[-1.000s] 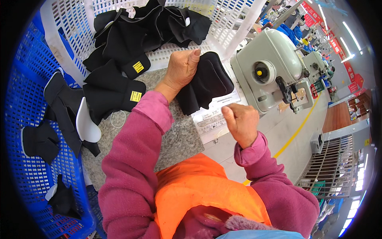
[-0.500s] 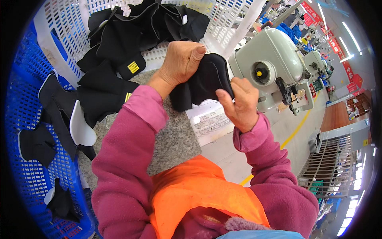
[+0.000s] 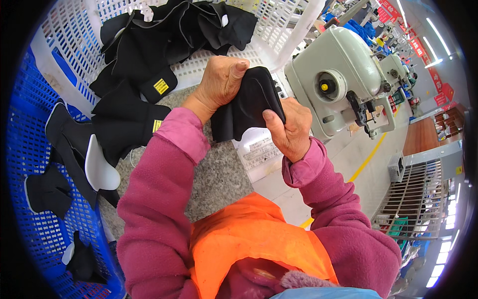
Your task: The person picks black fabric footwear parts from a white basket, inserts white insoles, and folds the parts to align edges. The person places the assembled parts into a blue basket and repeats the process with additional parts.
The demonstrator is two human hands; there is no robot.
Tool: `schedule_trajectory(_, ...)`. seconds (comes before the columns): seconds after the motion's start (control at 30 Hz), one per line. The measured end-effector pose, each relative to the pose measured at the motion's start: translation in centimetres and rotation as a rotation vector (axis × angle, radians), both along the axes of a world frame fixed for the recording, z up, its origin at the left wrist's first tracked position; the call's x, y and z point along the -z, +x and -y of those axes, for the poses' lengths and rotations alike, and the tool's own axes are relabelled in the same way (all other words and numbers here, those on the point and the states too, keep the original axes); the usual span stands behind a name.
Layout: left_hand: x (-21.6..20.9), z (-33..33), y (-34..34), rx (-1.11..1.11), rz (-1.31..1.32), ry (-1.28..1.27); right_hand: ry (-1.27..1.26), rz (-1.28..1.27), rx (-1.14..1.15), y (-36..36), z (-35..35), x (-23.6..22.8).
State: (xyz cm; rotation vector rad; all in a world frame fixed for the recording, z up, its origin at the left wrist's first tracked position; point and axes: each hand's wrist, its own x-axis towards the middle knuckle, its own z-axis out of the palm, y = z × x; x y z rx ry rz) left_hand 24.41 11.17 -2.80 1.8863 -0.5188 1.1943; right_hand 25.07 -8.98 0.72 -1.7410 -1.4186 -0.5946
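Observation:
Between my two hands is a black padded fabric piece [image 3: 250,102] with a stitched, curved outline. My left hand [image 3: 219,82] is closed on its upper left side, the thumb bent at the top. At the right edge my right hand [image 3: 292,128] grips it, thumb lying on the front and fingers hidden behind. The piece's lower left part hangs down as a loose fold. It is held above a speckled grey worktop [image 3: 216,177] and a white printed sheet [image 3: 259,149].
A white plastic basket [image 3: 59,82] at the upper left holds several black fabric pieces [image 3: 139,67], some with yellow labels. Left of me, a blue basket [image 3: 37,234] holds more black pieces and a white curved part [image 3: 99,167]. A pale green sewing machine [image 3: 343,70] stands at the right.
My right hand has moved slightly left and inward, and the held piece now looks narrower and more folded. My left hand has shifted slightly left.

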Motion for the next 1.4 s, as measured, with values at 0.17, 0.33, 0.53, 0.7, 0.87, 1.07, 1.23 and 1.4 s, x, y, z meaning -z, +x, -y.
schedule_trajectory(0.17,-0.3,-0.3,0.0,-0.069,0.021,-0.019,0.006,0.184,0.024,0.7,0.7,-1.2)
schedule_trajectory(0.33,0.4,0.3,0.4,0.045,-0.030,-0.091,-0.030,0.159,0.024,0.2,-0.1,-1.4)
schedule_trajectory(0.53,0.8,-0.6,-0.2,0.059,-0.366,-0.225,-0.093,0.343,0.042,1.5,-1.0,-6.0)
schedule_trajectory(0.7,2.7,2.4,-0.3,0.019,-0.436,-0.588,0.007,0.210,0.119,2.9,-3.3,-5.8)
schedule_trajectory(0.87,3.9,2.2,-0.3,0.013,-0.448,-0.544,-0.036,-0.150,-0.006,1.5,0.2,-1.8)
schedule_trajectory(1.07,4.0,1.9,0.0,-0.087,-0.366,-0.436,-0.137,-0.230,-0.011,-0.4,1.4,2.0)
schedule_trajectory(1.23,4.3,1.9,-0.1,-0.072,-0.431,-0.497,-0.014,-0.228,0.002,-1.2,2.3,2.9)
schedule_trajectory(1.4,4.4,1.8,-0.1,-0.186,-0.448,-0.461,0.059,-0.126,0.057,-2.1,3.0,3.7)
